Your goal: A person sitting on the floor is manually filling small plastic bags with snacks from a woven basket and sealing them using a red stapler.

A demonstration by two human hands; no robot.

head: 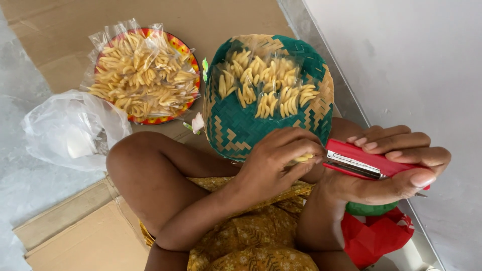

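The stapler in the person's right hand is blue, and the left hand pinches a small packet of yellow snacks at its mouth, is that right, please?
Not quite: the head view shows the stapler is red, not blue. The rest stands: the right hand holds it, and the left hand pinches a small packet of yellow snacks at its mouth.
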